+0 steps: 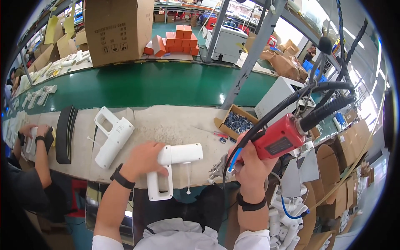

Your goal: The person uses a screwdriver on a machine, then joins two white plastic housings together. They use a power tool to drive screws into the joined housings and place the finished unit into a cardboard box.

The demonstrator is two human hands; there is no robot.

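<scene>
My left hand (145, 159) is closed around one end of a white plastic housing (183, 153) with a loop handle, at the front edge of the bench. A thin white cord with a small knob hangs from that housing. In my right hand (256, 164) is a red power screwdriver (279, 136), its metal nose pointing left and down toward the bench. The nose is apart from the housing. A thick black cable and a blue tube run from the tool. Another white housing (114, 137) of the same shape lies to the left of my left hand.
Behind my right hand stands a cardboard box (238, 122) of small dark parts, with a red-handled tool (221, 134) beside it. Black strips (66, 135) lie at left, near a co-worker's hands (35, 132). A green conveyor (166, 85) runs behind; a metal post (250, 58) rises at right.
</scene>
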